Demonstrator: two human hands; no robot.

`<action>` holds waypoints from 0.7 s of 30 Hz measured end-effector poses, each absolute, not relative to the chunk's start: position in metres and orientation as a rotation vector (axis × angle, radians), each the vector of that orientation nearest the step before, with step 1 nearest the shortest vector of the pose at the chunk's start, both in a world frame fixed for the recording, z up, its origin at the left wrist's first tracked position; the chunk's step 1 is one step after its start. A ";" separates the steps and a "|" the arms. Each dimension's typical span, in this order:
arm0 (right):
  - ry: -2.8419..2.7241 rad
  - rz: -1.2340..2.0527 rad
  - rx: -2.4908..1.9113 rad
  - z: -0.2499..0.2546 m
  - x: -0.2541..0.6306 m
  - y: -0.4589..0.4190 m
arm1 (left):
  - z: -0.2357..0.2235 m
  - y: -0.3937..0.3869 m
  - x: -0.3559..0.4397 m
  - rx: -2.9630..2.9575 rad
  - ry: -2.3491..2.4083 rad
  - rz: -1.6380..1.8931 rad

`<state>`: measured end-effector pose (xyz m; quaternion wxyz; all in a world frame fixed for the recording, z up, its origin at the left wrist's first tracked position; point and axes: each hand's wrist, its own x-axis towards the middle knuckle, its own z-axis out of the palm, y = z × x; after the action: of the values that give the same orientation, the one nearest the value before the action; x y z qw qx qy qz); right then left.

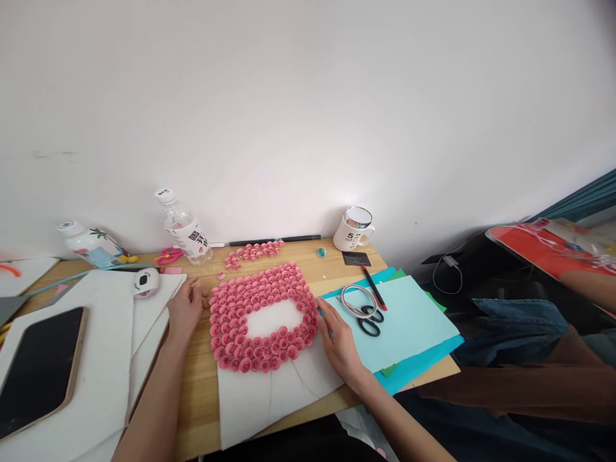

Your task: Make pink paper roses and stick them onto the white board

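Observation:
A white sheet (283, 404) lies on the wooden table, its upper part covered with rows of small pink paper roses (257, 351). The roses surround a bare white oval. At the sheet's left edge rests my left hand (187, 309), fingers loosely bent and a little apart, with nothing visible in them. My right hand (338, 339) lies along the right edge, fingers stretched out and touching the outermost roses. Loose pink roses (255, 253) lie behind the sheet. Black-handled scissors (369, 326) and a white cable coil (359, 301) are right of my right hand.
Light blue paper (414, 321) and a red-black pen (374, 289) lie at right. Along the wall stand a mug (351, 232), a clear bottle (185, 228) and a white bottle (91, 244). A phone (41, 369) lies at left. Another person's arm (590, 289) shows at far right.

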<state>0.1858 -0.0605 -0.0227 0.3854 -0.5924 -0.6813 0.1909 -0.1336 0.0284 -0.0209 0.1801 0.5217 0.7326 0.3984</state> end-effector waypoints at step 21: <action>-2.342 0.315 -1.594 -0.014 0.175 -0.062 | -0.025 -0.003 -0.122 0.982 1.841 1.396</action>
<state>0.1754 -0.0621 -0.0144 0.1451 -0.5534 -0.8128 0.1092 -0.1224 -0.0034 -0.0246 0.3104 0.3719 0.6970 0.5287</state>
